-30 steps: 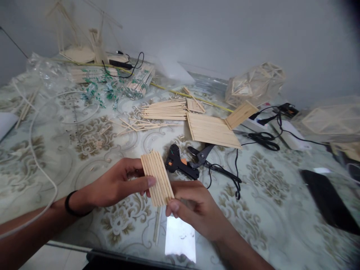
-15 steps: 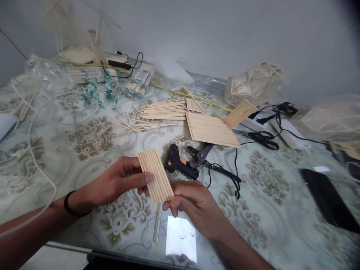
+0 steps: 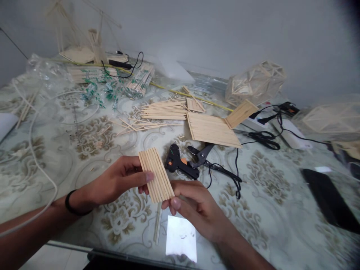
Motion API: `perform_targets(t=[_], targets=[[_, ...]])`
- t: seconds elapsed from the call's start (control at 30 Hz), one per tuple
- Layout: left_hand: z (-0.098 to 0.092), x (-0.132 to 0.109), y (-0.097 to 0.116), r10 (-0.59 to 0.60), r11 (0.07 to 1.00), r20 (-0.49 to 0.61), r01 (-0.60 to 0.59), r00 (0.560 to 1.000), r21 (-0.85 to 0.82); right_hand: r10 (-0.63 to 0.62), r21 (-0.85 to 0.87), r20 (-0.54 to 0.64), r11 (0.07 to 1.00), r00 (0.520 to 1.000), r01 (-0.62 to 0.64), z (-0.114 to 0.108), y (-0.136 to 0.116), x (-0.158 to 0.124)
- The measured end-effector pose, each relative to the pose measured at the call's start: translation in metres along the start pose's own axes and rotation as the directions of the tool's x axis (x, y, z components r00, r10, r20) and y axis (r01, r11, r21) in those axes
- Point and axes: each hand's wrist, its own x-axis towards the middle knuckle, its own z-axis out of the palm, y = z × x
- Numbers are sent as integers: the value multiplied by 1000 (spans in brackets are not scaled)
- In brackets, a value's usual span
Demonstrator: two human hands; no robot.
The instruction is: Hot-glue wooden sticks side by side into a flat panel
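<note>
A small panel of wooden sticks [image 3: 157, 176], laid side by side, is held tilted above the table. My left hand [image 3: 123, 178] pinches its left side, thumb on the front face and fingers behind. At the lower right corner, my right hand [image 3: 194, 208] grips the panel between thumb and fingers. Just beyond it lie a black glue gun [image 3: 180, 163] and dark-handled cutters [image 3: 204, 155]. A clear glue stick [image 3: 158, 225] rests on the table below the panel.
Farther back are loose sticks [image 3: 164, 109] and a larger joined stick panel [image 3: 212, 129]. Black scissors [image 3: 264, 140], a power strip [image 3: 254, 122] and a phone [image 3: 329, 198] lie to the right. A white cable [image 3: 35, 150] curves over my left forearm. Bagged stick frames [image 3: 255, 82] stand behind.
Both hands keep hold of the stick panel in nearly the same pose. My right thumb and fingers have shifted very slightly at its lower corner.
</note>
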Motion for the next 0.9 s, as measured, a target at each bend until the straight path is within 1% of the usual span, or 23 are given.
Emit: perform_targets(t=[0.1,0.17,0.37,0.5,0.57,0.77,0.9], targets=[[2,-1,1,-2,1000,4,2,1000,28,1,-14,4,1000,1000,-1,-1,1,0],[4,-2,2,2,998,12,-3,1000,63,25,-35,9,999,1000,-25,-1,2,0],[5,-4,4,69,978,77,-83,995,190,96,-42,30,995,995,-95,-1,5,0],[5,-4,4,62,967,77,-79,995,243,131,-50,15,990,991,-130,0,8,0],[6,-4,5,64,969,66,-78,996,235,128,-44,10,991,992,-128,-1,8,0],[5,-1,4,85,986,-43,-78,995,146,123,-17,11,992,992,-123,0,5,1],[5,0,5,38,996,-30,-36,999,76,119,-19,23,993,993,-119,0,5,0]])
